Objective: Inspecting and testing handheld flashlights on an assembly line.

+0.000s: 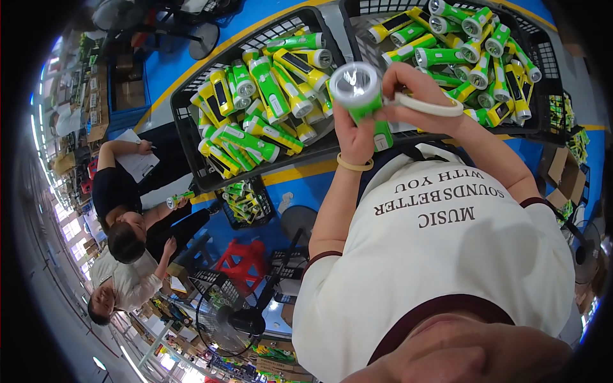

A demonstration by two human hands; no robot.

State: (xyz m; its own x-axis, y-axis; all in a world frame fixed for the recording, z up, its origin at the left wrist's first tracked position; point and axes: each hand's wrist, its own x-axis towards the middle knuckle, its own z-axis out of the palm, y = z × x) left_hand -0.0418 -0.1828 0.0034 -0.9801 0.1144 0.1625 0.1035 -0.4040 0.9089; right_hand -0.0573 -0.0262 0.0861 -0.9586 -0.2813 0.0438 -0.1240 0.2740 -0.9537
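At upper centre, by the narrow gap between left crate (182, 118) and right crate (548, 64), holds green flashlight (359, 99) lens-up in closed left hand (355, 139); curls right hand (418, 96) alongside, cannot tell its grip.

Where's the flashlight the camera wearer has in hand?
Head view, upper middle, slightly right: the flashlight is in the left hand, right hand beside it, near the gap between the two big black baskets.
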